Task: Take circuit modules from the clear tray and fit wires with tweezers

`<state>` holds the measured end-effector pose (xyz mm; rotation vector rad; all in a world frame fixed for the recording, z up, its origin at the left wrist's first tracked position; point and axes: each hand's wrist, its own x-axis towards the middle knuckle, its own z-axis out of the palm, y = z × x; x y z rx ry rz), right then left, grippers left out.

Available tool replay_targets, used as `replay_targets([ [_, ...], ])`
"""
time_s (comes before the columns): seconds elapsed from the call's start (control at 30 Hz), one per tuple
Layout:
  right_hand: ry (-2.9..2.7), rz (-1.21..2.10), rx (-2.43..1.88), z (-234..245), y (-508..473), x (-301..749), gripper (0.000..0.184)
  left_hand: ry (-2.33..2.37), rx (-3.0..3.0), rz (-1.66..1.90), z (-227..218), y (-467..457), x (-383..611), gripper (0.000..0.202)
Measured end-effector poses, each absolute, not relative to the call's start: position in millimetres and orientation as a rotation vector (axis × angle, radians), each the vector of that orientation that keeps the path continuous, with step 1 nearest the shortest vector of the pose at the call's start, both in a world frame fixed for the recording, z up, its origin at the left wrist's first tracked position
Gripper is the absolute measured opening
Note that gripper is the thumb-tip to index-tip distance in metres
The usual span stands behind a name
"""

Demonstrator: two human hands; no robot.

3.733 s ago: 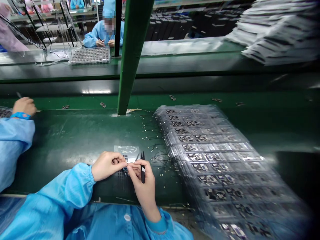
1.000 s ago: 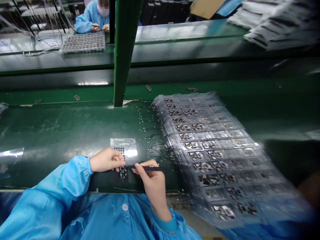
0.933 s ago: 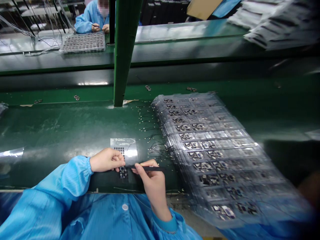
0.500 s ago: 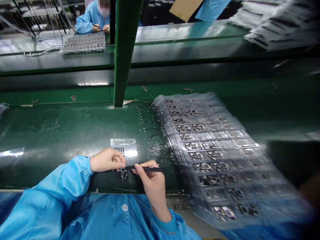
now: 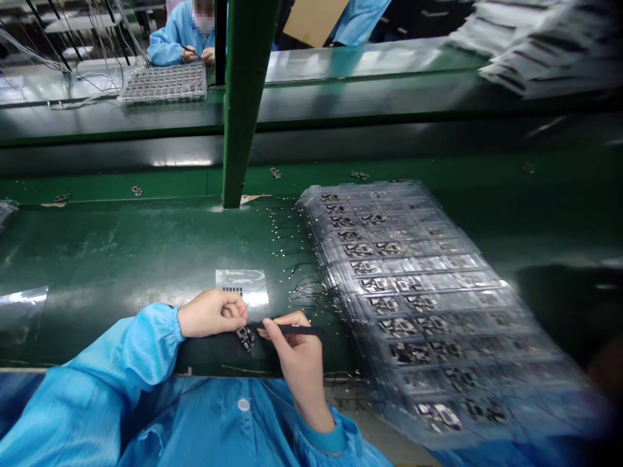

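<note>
At left hand (image 5: 212, 314), circuit board (image 5: 246, 339)

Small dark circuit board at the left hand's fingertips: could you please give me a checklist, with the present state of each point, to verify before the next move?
1. Left hand at the small dark circuit board: ok, fingertips at its upper end.
2. Slim black tweezers held in the right hand: ok.
3. Tweezer tips touching the board: cannot tell, too small and partly hidden.
4. Clear plastic sheet with black squares lying on the green bench: ok, beyond the hands.
5. Thin black wires with shiny ends separated from one another: not ok, several cross.
6. Stacked clear plastic trays apart from the right hand: ok.
</note>
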<state>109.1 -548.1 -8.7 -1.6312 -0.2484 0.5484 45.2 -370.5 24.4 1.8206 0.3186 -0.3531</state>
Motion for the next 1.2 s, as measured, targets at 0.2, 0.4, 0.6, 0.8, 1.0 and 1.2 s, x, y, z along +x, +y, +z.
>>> replay_targets([
  [0.2, -0.268, 0.537, -1.643, -12, -550, 108, 0.033, 0.206, 2.049, -0.275, 30, -372, 45, 0.008],
  [0.4, -0.261, 0.478, -1.643, -11, -549, 108, 0.034, 0.134, 2.134, -0.249, 33, -370, 46, 0.011],
  [0.6, -0.258, 0.561, -1.573, -7, -551, 108, 0.036, 0.175, 2.106, -0.242, 38, -368, 45, 0.012],
  [0.8, -0.543, 0.679, -1.628, -4, -547, 104, 0.024, 0.103, 2.190, -0.219, 38, -369, 41, 0.010],
  [1.0, -0.577, 0.592, -1.646, 0, -539, 103, 0.014, 0.014, 2.242, -0.170, 39, -369, 37, 0.013],
  [1.2, -0.478, 0.558, -1.624, 0, -534, 100, 0.018, 0.099, 2.161, -0.194, 38, -368, 36, 0.017],
])
